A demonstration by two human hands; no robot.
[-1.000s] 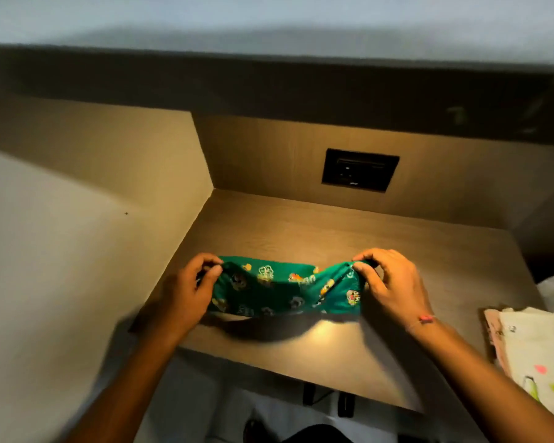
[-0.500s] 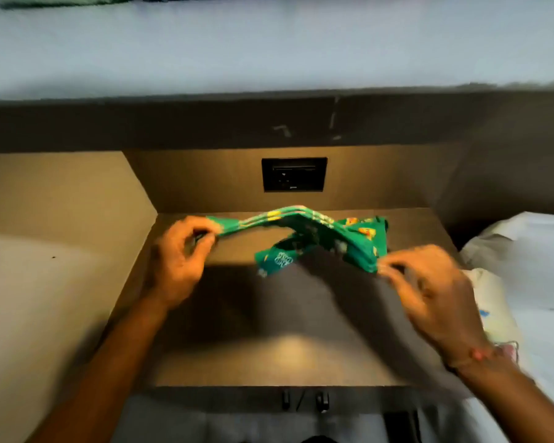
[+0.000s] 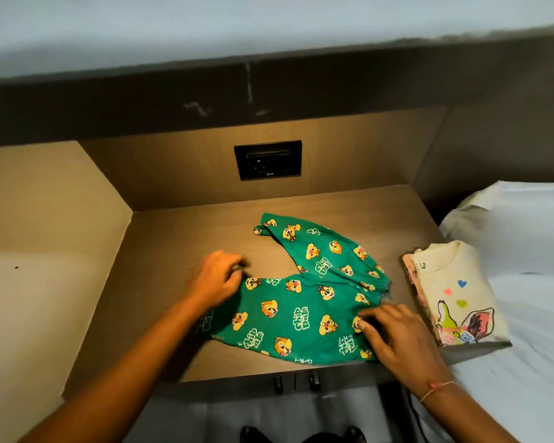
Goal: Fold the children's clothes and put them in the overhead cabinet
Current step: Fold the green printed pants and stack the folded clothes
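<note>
Two hands: both are on the green trousers, one at each end, so the cloth can be drawn flat on the desk.
Left hand: the fingers are curled round the hem end of the nearer leg and hold it out to the left. This area is blurred, so exact finger placement cannot be resolved.
Right hand: the fingers are bent, with the tips pinching the cloth at the waist end near the front edge of the desk. This hold anchors the garment against the pull from the left.
Green trousers: they lie opened out on the desk, right of centre, and are not yet folded. The legs are splayed, the second one angled away toward the wall socket.
Cream top: it is folded and sits at the right edge of the desk, just beside the trousers and apart from them. It is judged to be a finished piece parked clear of the working area.
Bed: a white sheet adjoins the desk on the right.
Step in hand: judged to be flattening, before one leg is laid over the other.
Overhead cabinet: its opening is not in view.
</note>
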